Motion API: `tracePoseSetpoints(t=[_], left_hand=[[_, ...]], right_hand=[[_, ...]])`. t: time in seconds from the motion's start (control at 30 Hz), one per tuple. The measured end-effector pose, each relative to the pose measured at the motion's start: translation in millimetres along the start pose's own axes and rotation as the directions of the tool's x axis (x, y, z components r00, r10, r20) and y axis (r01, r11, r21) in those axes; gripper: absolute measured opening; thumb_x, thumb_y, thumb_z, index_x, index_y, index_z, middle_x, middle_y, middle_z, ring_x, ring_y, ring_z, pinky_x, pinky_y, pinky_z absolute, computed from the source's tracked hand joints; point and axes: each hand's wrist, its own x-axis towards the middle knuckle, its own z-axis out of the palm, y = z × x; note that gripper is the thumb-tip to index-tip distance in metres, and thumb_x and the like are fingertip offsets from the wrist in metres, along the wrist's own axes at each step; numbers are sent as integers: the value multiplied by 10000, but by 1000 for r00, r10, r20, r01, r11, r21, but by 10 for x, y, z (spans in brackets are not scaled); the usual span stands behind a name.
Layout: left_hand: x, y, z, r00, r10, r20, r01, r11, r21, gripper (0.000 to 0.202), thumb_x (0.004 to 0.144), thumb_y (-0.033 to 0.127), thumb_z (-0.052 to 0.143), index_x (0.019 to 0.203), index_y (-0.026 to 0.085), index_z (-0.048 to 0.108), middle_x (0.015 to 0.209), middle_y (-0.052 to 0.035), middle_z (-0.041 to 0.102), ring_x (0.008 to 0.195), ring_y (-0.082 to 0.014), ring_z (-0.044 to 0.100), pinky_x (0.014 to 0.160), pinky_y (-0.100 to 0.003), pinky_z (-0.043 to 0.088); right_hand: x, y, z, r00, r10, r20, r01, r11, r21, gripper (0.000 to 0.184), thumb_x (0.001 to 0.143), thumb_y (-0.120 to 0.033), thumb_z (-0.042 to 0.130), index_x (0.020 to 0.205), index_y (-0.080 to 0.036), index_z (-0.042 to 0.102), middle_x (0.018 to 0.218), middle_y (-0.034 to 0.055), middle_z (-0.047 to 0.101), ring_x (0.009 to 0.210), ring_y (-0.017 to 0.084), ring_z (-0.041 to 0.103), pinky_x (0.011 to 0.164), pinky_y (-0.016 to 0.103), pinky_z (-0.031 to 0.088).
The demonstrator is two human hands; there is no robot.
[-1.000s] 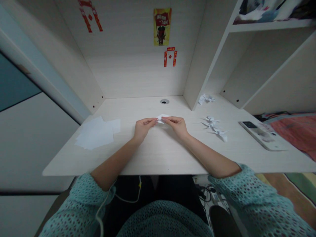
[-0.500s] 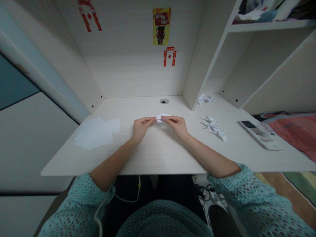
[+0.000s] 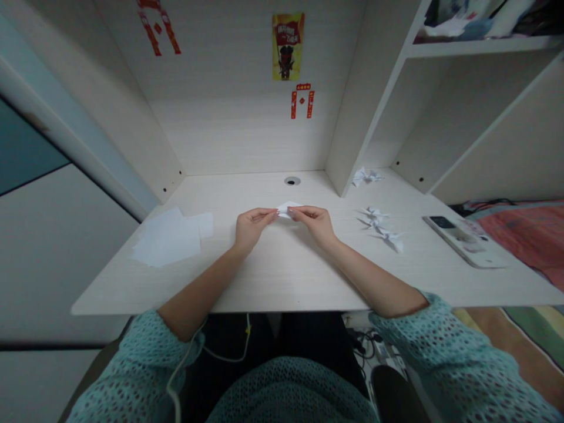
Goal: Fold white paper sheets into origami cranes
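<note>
Both left hand [image 3: 250, 229] and right hand [image 3: 318, 224] pinch a folded paper [image 3: 286, 206] in front of the cable hole [image 3: 292, 181].

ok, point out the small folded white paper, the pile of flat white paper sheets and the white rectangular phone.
small folded white paper [image 3: 285, 207]: head view, on its exposed middle.
pile of flat white paper sheets [image 3: 167, 239]: head view, middle of its top.
white rectangular phone [image 3: 466, 242]: head view, middle of its upward face.
</note>
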Motion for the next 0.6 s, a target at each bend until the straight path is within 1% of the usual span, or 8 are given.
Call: tracePoseSetpoints(t=[0.07, 0.13, 0.23, 0.43, 0.53, 0.6], left_hand=[[-9, -10, 2, 999, 33, -6, -32, 999, 27, 259, 662, 330, 717, 836, 137, 710, 880, -74, 717, 821, -182, 661, 849, -344, 512], [-17, -24, 6, 999, 46, -20, -45, 998, 51, 255, 666, 326, 713, 837, 138, 708, 883, -71, 717, 819, -178, 660, 843, -339, 512], [-18, -55, 9, 999, 39, -28, -38, 998, 55, 265, 669, 329, 709, 853, 138, 705, 890, -70, 716, 822, -175, 658, 837, -333, 509], [-5, -108, 2, 999, -26, -22, 25, 999, -34, 270, 660, 322, 721, 863, 145, 701, 864, -64, 718, 805, -165, 661, 815, -309, 511], [-6, -96, 7, 998, -60, -12, 60, 996, -64, 307, 653, 329, 727, 893, 140, 692, 855, -71, 719, 800, -173, 667, 813, -316, 512], [-8, -82, 11, 997, -80, -3, 80, 994, -78, 392, 647, 325, 733, 989, 146, 669, 836, -68, 721, 790, -175, 671, 813, -324, 511]], right_hand=[[6, 25, 0, 998, 65, 8, -65, 998, 22, 232, 636, -390, 726, 784, -213, 743, 733, 35, 712, 641, 143, 603, 644, 283, 483], [10, 47, 3, 992, 123, 20, -124, 990, 59, 246, 619, -395, 735, 781, -211, 743, 754, 36, 711, 639, 135, 597, 638, 275, 482], [10, 63, 5, 988, 150, 23, -151, 984, 90, 244, 627, -401, 725, 790, -221, 740, 802, 31, 714, 679, 138, 606, 654, 272, 480], [2, 16, -2, 1000, -6, 30, 6, 1000, -1, 183, 642, -360, 724, 763, -224, 740, 804, 29, 725, 755, 172, 635, 760, 313, 477], [-7, -16, 0, 999, -31, 34, 32, 999, -6, 168, 647, -347, 722, 761, -224, 739, 819, 31, 727, 789, 186, 646, 782, 323, 480], [-15, -34, 4, 999, -31, 30, 31, 999, -16, 173, 647, -346, 720, 765, -220, 738, 822, 34, 728, 793, 193, 650, 782, 328, 484]])
